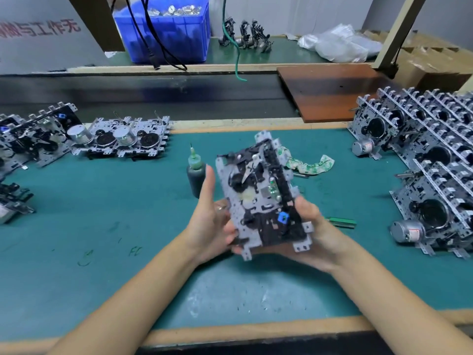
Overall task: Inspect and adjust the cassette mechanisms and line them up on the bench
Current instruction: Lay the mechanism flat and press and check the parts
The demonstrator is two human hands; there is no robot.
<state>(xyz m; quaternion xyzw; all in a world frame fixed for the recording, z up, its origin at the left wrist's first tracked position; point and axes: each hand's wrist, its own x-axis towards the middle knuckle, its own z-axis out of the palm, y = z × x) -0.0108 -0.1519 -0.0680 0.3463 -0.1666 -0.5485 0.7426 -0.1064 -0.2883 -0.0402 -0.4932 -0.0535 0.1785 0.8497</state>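
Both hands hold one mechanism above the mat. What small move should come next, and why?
Probably carry the mechanism left and set it beside the row lying there. Both hands, left and right, grip it above the mat, and the space there looks free.

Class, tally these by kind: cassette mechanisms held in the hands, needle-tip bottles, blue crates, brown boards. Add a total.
cassette mechanism, held between left hand and right hand: 1
needle-tip bottle: 1
blue crate: 1
brown board: 1
Total: 4
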